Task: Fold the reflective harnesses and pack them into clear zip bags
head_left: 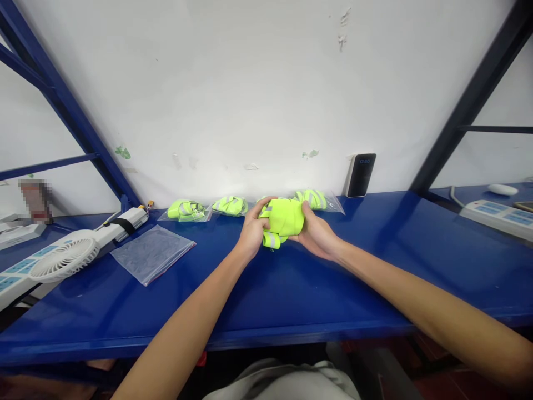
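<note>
Digits (365,161) reading 17:30 show on the dark face of an upright, white-edged rectangular device (361,180), standing at the far right of a glossy blue table (333,311). Along the far edge, transparent plastic bags hold folded fluorescent-yellow bundles with silver-grey strips: one bundle (185,210) on the left, a second bundle (230,205) beside it, and a third bundle (314,199) behind the right hand (318,232). A transparent zip bag with a reddish edge (152,253) lies flat at left, near a white round-caged fan (64,260). At the table's middle, the person's left hand (252,229) and right hand grasp a fluorescent-yellow fabric roll with silver-grey strips (287,216) between them, fingers curled around its two sides, a strip-marked end hanging toward the near side.
</note>
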Motion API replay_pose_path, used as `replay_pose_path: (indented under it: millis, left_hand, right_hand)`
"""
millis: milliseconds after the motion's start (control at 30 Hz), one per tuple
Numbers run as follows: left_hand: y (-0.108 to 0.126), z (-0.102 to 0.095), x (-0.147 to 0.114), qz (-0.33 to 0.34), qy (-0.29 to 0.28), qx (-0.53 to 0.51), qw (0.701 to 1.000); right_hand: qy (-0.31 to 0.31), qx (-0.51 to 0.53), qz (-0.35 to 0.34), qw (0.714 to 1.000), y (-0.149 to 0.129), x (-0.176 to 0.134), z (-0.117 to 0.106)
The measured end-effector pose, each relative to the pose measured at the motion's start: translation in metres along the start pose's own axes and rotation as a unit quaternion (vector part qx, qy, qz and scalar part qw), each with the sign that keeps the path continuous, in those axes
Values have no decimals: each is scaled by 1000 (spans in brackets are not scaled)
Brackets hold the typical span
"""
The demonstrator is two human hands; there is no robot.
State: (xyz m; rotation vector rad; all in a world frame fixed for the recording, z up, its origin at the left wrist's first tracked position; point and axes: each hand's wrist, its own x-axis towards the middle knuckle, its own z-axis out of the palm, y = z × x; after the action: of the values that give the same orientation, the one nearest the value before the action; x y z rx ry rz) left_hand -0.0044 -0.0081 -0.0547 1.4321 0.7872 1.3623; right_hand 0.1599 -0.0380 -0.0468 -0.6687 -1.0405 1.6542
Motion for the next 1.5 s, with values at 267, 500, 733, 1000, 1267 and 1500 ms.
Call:
replay_pose_path:
  millis: [267, 500, 733, 1000, 1267, 1500]
  left_hand:
    - [-1, -1, -1, -51, 29, -66, 996]
    - [-4, 10, -14, 112, 29, 28, 993]
    - [-10, 18, -19, 100, 8, 37, 994]
    - [-4, 24, -17, 112, 11, 54, 992]
    - [-10, 23, -15, 32, 15, -40, 999]
    - [-6, 21, -15, -11, 22, -129, 991]
  right_hand:
    - [-8, 4, 5, 1000, 0, -5, 6]
    - [78, -6, -23, 997, 6, -1, 5]
    - [140, -72, -60, 986, 11, 2, -2]
    - [167, -239, -272, 917, 18, 2, -8]
    - [171, -298, -288, 894, 15, 2, -8]
    - [148, -325, -284, 890, 15, -10, 0]
